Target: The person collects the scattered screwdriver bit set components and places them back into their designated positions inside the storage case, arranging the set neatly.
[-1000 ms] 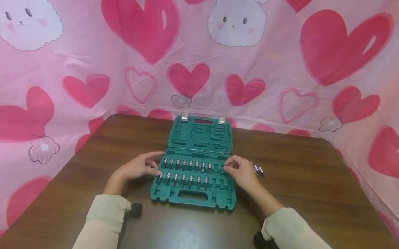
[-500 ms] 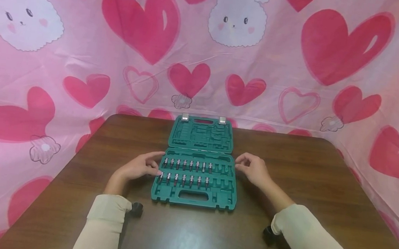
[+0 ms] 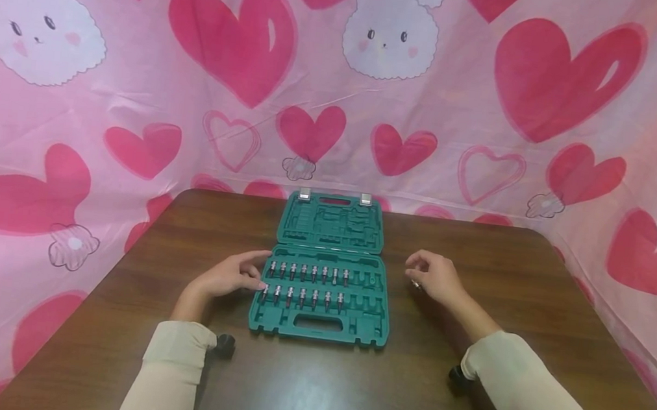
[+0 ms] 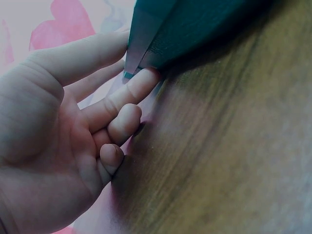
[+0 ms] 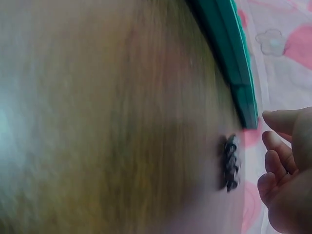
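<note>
An open green tool case (image 3: 318, 322) lies on the table, with socket bits (image 3: 314, 273) standing in two rows in its near half. The slots at the right end of both rows hold no bits. My left hand (image 3: 227, 278) rests at the case's left side, fingertips touching its edge; the left wrist view shows the fingers against the case wall (image 4: 156, 34). Right of the case, my right hand (image 3: 436, 278) hovers with loosely bent fingers and nothing between them. Just under it lie a few loose socket bits (image 5: 231, 163), mostly hidden by the hand in the head view.
The case lid (image 3: 331, 221) stands folded back behind the tray, with two metal latches at its top. A brown wooden table (image 3: 312, 386) carries everything. Pink cloth (image 3: 467, 100) with hearts and rabbits hangs around the back and sides.
My right hand has moved right, from over the empty upper-row slots out past the case to the loose socket bits. The left hand and the case have stayed in place.
</note>
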`<state>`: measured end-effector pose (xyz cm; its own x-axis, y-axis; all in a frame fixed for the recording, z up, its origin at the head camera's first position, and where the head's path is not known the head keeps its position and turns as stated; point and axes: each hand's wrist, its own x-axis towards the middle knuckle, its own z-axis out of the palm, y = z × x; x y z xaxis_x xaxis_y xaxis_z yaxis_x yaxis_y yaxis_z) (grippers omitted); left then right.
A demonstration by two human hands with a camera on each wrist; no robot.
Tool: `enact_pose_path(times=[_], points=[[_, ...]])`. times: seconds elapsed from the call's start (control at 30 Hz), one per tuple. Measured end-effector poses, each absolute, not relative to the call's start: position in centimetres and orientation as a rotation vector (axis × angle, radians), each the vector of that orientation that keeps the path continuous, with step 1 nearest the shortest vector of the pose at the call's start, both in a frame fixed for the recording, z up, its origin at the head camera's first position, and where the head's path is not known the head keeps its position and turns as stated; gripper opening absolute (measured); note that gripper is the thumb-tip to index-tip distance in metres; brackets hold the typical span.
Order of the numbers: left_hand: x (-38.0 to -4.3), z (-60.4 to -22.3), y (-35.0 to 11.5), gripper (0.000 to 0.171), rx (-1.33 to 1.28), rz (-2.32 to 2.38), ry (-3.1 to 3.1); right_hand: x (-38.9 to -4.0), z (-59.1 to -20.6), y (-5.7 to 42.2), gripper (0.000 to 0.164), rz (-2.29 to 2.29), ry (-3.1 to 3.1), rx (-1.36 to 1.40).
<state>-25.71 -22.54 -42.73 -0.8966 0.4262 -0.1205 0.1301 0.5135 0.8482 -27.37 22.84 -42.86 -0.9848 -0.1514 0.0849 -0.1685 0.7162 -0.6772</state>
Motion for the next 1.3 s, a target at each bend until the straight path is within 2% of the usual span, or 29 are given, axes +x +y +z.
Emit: enact_pose_path(times=[1.3], points=[[-26.0,-43.2,-22.6,0.073,0.442,1.327,2.442,-28.2,-44.0,27.5,0.01,0.974,-2.93,0.329]])
